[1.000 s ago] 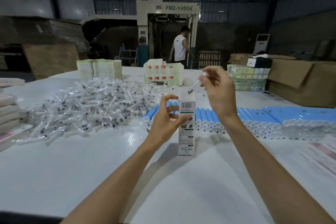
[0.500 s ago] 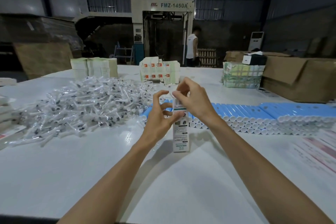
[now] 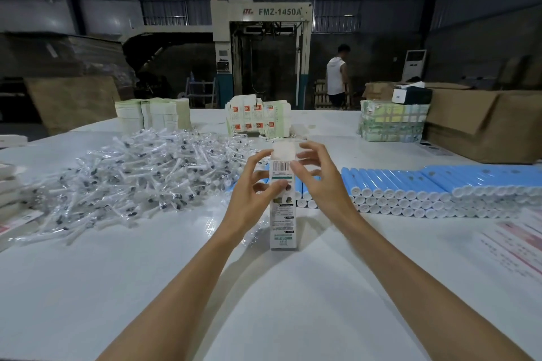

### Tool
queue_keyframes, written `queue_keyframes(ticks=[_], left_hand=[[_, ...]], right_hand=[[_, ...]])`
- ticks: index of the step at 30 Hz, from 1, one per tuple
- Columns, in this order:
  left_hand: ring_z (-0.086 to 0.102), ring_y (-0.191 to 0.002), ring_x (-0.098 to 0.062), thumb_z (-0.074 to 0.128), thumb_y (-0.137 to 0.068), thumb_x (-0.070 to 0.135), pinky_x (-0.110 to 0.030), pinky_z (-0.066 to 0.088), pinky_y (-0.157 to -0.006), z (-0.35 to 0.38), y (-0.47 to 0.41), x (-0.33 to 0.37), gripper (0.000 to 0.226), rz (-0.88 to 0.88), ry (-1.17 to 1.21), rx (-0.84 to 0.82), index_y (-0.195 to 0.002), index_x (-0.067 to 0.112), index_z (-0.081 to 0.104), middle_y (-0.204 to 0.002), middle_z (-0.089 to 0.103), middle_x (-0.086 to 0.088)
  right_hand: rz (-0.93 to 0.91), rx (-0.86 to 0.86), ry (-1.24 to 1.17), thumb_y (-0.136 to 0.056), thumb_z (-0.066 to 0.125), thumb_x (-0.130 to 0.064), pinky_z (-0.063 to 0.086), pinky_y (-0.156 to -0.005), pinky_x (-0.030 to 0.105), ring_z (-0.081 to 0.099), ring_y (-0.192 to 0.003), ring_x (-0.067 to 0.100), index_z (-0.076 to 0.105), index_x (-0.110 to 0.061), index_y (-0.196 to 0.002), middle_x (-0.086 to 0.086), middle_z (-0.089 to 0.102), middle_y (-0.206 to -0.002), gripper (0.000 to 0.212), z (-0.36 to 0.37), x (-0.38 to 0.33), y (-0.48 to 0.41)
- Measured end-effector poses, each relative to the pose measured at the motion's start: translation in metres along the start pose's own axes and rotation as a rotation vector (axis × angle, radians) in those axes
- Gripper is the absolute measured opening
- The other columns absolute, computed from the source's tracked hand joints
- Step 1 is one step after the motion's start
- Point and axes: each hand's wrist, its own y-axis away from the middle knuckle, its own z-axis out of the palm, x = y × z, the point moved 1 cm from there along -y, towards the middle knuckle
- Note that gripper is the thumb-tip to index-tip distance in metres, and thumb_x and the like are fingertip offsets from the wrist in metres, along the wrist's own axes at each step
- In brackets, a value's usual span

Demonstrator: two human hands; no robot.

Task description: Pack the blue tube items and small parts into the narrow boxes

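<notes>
A narrow box [image 3: 283,223] stands upright near the middle of the tabletop [image 3: 146,287], its printed front and barcode facing the camera. Its pale top flap shows at the upper end. Both hands are on its upper half.

The left grip [image 3: 252,193] is curled round the box's left side, with the thumb pressed on the front face below the barcode and the fingers reaching up the left edge to the flap. The right grip [image 3: 319,182] pinches the top of the box, its thumb laid on the barcode and its curved fingers spread just behind and to the right of the flap. I cannot tell whether the flap is fully tucked in.

Just behind the box, blue tubes [image 3: 410,182] lie stacked in rows that run to the right edge of the tabletop, white caps toward the camera. A loose heap of small parts [image 3: 140,173] in clear wrappers covers the left side.

Along the far edge stand stacks of flat box blanks [image 3: 152,114], a cluster of printed boxes [image 3: 258,119] and a wrapped bundle [image 3: 390,123]. A brown carton [image 3: 481,123] sits at the far right corner, and printed sheets [image 3: 522,243] lie at the right edge.

Beyond the tabletop, a person [image 3: 335,76] in a white sleeveless top stands by a machine [image 3: 261,47] marked FMZ-1450A.
</notes>
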Motion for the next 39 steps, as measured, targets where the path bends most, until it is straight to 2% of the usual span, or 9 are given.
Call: queue_keyframes(ticks=[6, 12, 16, 21, 26, 29, 34, 36, 39], left_hand=[[0.074, -0.105, -0.006, 0.081, -0.096, 0.036, -0.02, 0.06, -0.078, -0.001, 0.002, 0.004, 0.061, -0.029, 0.101, 0.014, -0.146, 0.05, 0.05, -0.117, 0.077, 0.011], [0.078, -0.099, -0.022, 0.083, -0.094, 0.032, -0.03, 0.063, -0.078, -0.002, 0.003, 0.002, 0.056, -0.034, 0.12, -0.014, -0.142, 0.042, 0.056, -0.115, 0.079, 0.001], [0.079, -0.095, -0.03, 0.084, -0.093, 0.033, -0.046, 0.067, -0.08, -0.001, 0.002, 0.0, 0.05, -0.026, 0.075, -0.05, -0.138, 0.035, 0.061, -0.111, 0.078, 0.0], [0.079, -0.101, -0.02, 0.076, -0.098, 0.046, -0.032, 0.065, -0.076, 0.0, 0.002, 0.001, 0.041, -0.06, 0.057, -0.045, -0.137, 0.043, 0.064, -0.113, 0.078, 0.003], [0.08, -0.096, -0.025, 0.081, -0.096, 0.032, -0.039, 0.065, -0.072, -0.005, 0.001, -0.003, 0.031, -0.115, 0.09, -0.006, -0.126, 0.034, 0.072, -0.11, 0.078, -0.003], [0.08, -0.096, -0.027, 0.081, -0.097, 0.029, -0.044, 0.066, -0.072, -0.006, 0.002, -0.006, 0.028, -0.131, 0.085, -0.031, -0.124, 0.03, 0.073, -0.112, 0.078, -0.006], [0.08, -0.095, -0.026, 0.081, -0.096, 0.031, -0.033, 0.063, -0.067, -0.006, 0.004, -0.002, 0.031, -0.135, 0.099, -0.022, -0.125, 0.031, 0.072, -0.11, 0.078, -0.002], [0.08, -0.095, -0.026, 0.082, -0.095, 0.033, -0.038, 0.065, -0.068, -0.004, 0.004, 0.0, 0.031, -0.123, 0.079, -0.05, -0.124, 0.033, 0.072, -0.111, 0.078, -0.001], [0.08, -0.095, -0.026, 0.083, -0.094, 0.034, -0.045, 0.067, -0.071, 0.001, 0.006, 0.001, 0.03, -0.119, 0.05, -0.116, -0.122, 0.038, 0.072, -0.113, 0.079, -0.001]], right_hand=[[0.008, -0.035, -0.161, -0.099, 0.073, -0.021, 0.06, -0.09, 0.03, 0.072, -0.107, 0.016, 0.057, -0.031, -0.131, -0.009, 0.072, -0.115, 0.037, 0.009, 0.008, 0.006], [0.02, -0.039, -0.299, -0.098, 0.071, -0.013, 0.059, -0.082, 0.027, 0.075, -0.1, 0.018, 0.066, -0.03, -0.127, -0.004, 0.075, -0.111, 0.034, 0.01, 0.01, 0.009], [0.068, -0.035, -0.323, -0.098, 0.069, -0.008, 0.061, -0.08, 0.03, 0.074, -0.096, 0.021, 0.071, -0.023, -0.117, 0.006, 0.075, -0.106, 0.024, 0.008, 0.013, 0.007], [0.132, -0.056, -0.319, -0.1, 0.07, -0.015, 0.06, -0.083, 0.029, 0.071, -0.097, 0.02, 0.071, -0.015, -0.116, 0.008, 0.075, -0.108, 0.015, 0.004, 0.017, 0.005], [0.157, -0.159, -0.332, -0.102, 0.066, -0.014, 0.059, -0.084, 0.029, 0.072, -0.096, 0.018, 0.068, -0.008, -0.117, 0.01, 0.075, -0.108, 0.015, 0.004, 0.019, 0.005], [0.177, -0.225, -0.321, -0.103, 0.066, -0.015, 0.058, -0.083, 0.028, 0.072, -0.093, 0.016, 0.066, -0.006, -0.116, 0.0, 0.076, -0.101, 0.016, 0.003, 0.02, 0.006], [0.194, -0.142, -0.349, -0.101, 0.07, -0.03, 0.06, -0.078, 0.031, 0.076, -0.093, 0.022, 0.06, -0.023, -0.124, 0.004, 0.075, -0.107, 0.026, 0.002, 0.017, 0.007], [0.281, -0.064, -0.405, -0.103, 0.064, -0.043, 0.061, -0.077, 0.034, 0.077, -0.091, 0.026, 0.059, -0.029, -0.126, 0.005, 0.077, -0.102, 0.028, 0.002, 0.014, 0.005], [0.394, -0.006, -0.437, -0.106, 0.05, -0.055, 0.059, -0.068, 0.026, 0.078, -0.089, 0.026, 0.073, -0.021, -0.116, 0.006, 0.08, -0.099, 0.042, -0.002, 0.01, 0.001]])
